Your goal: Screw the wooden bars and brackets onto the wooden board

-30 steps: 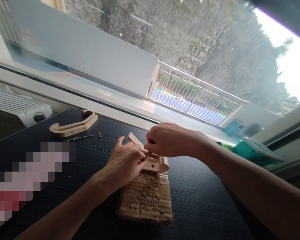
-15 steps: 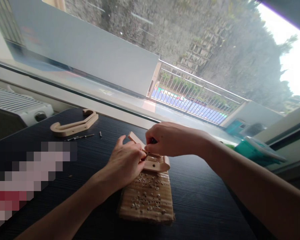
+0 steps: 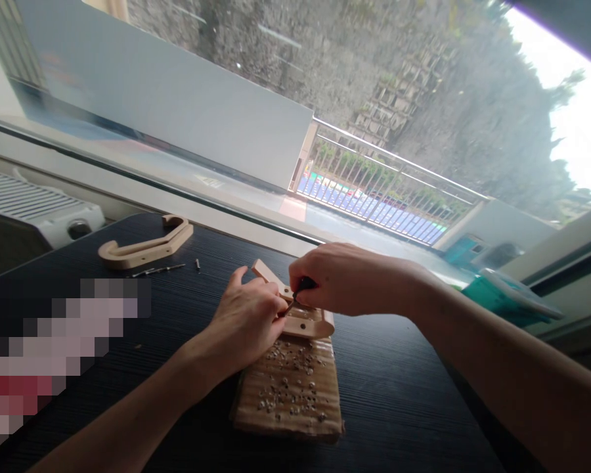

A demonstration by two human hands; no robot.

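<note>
Working over black tabletop (image 3: 389, 387) by a window (image 3: 217, 112), left hand (image 3: 249, 315) grips wooden piece (image 3: 316, 328), right hand (image 3: 328, 279) tool (image 3: 304, 285).

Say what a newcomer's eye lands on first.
Likely the bare left hand and bare right hand at centre, over a pale angled wooden piece, the right holding a black-handled tool. Beneath lies a brown, ribbed, speckled slab. A second pale wooden piece, hook-ended, sits back left on the black wood-grained table.
</note>
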